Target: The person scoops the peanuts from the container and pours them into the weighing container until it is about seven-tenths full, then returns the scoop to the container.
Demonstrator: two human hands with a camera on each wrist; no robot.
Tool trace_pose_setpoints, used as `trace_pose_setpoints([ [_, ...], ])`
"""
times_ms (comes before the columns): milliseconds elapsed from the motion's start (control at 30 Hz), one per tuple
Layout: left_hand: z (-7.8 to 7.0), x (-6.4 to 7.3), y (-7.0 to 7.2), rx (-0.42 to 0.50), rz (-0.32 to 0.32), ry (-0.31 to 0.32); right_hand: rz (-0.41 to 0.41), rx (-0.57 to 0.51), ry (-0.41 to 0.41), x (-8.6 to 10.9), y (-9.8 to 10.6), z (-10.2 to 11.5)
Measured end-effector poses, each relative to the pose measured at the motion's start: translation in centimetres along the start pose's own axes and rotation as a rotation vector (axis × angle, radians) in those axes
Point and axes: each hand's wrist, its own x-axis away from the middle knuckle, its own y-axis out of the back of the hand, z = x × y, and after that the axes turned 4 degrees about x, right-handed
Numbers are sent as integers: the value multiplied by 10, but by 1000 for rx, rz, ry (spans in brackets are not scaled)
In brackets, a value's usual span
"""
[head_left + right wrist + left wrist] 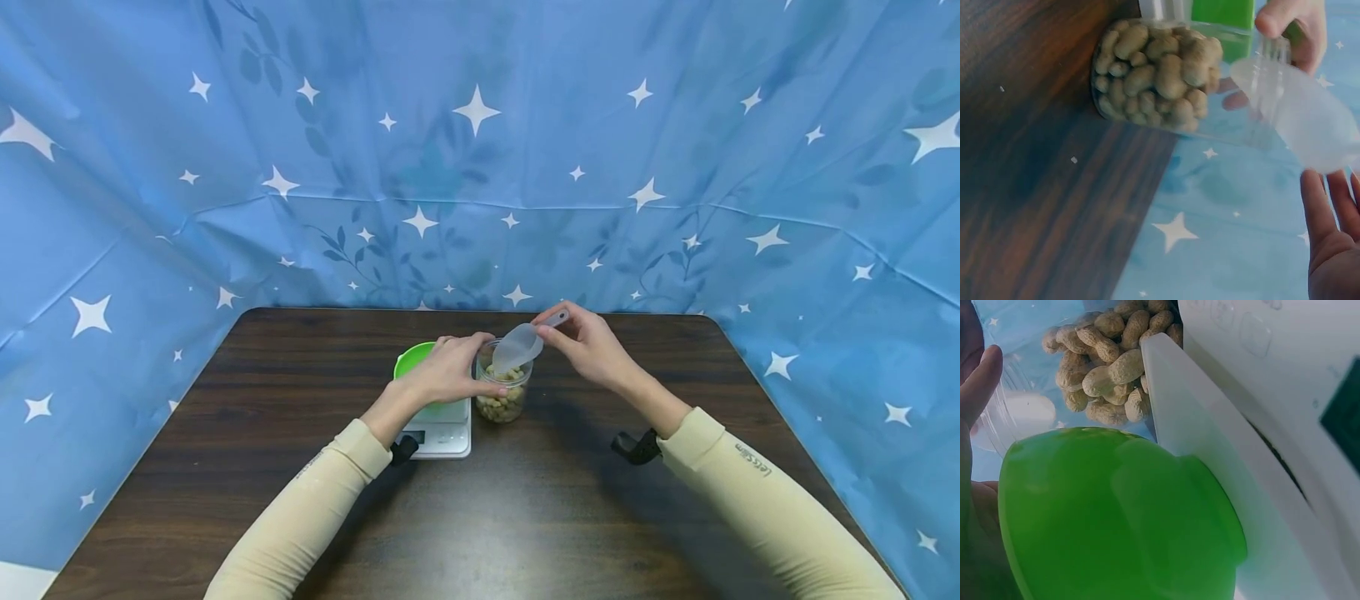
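A clear jar (486, 385) partly filled with unshelled peanuts (1166, 78) stands upright on the dark wooden table. My left hand (442, 372) grips it near the rim, thumb on the near side and fingers around the far side. In my right hand (588, 346) I pinch the handle of a translucent white scoop (517, 346). Its bowl end tilts down into the jar's mouth, above the peanuts. Just left of the jar, a green bowl (1110, 512) sits on a white kitchen scale (442, 443), partly hidden behind my left hand in the head view.
The scale's small dark display (415, 437) faces the near side. Around the dark wooden table (525, 517) hangs a blue curtain (480, 167) with white stars, close behind its far edge. A black wrist strap (637, 447) shows at my right sleeve.
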Motion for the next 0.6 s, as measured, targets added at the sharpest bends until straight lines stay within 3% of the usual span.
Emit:
trace_pose_setpoints([
  [300, 1, -2, -1, 15, -1, 1, 62, 211, 83, -9, 14, 22],
  [600, 3, -2, -2, 9, 4, 0, 202, 335, 143, -24, 13, 44],
])
